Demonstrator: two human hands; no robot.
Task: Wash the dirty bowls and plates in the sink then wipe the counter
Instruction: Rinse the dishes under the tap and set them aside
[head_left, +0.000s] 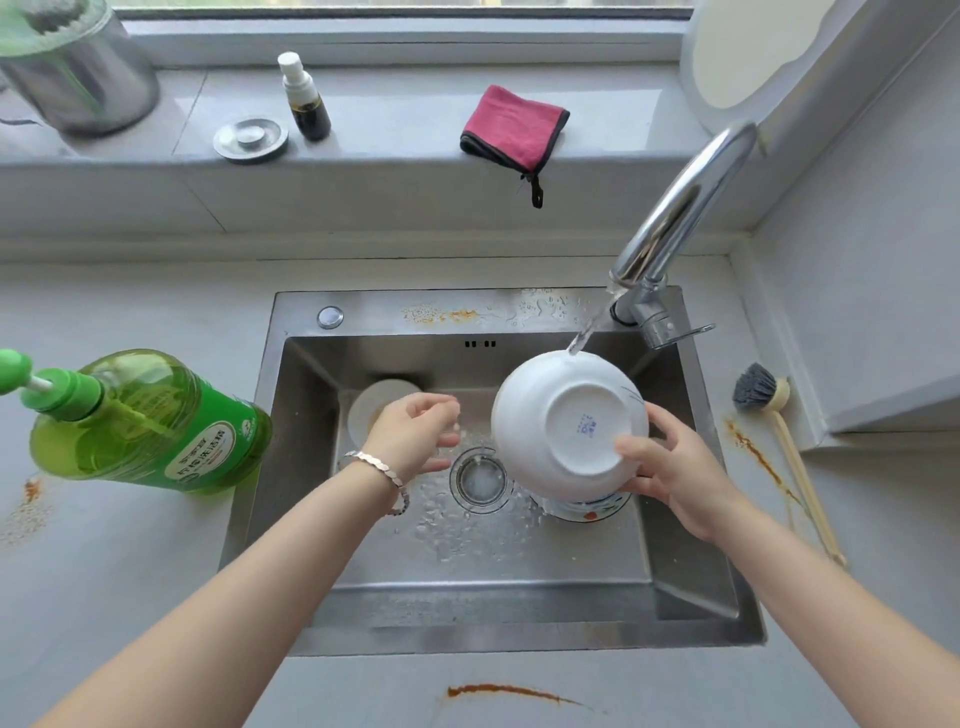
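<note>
My right hand (670, 473) grips a white bowl (561, 415) by its rim, bottom turned toward me, over the steel sink (306, 467). Water from the faucet (675, 218) runs onto the bowl's far edge. My left hand (415, 431) hovers over the sink's left half with fingers loosely curled, holding nothing. Behind it a small white bowl (374, 402) stands in the sink's back left corner. A patterned dish (587, 506) lies on the sink floor under the held bowl, mostly hidden.
A green dish-soap bottle (150, 421) lies tilted on the counter at left. A red cloth (511, 127), a small spray bottle (306, 98) and a sink plug (251, 137) sit on the sill. A dish brush (779, 436) lies at right. Orange stains (511, 691) mark the counter.
</note>
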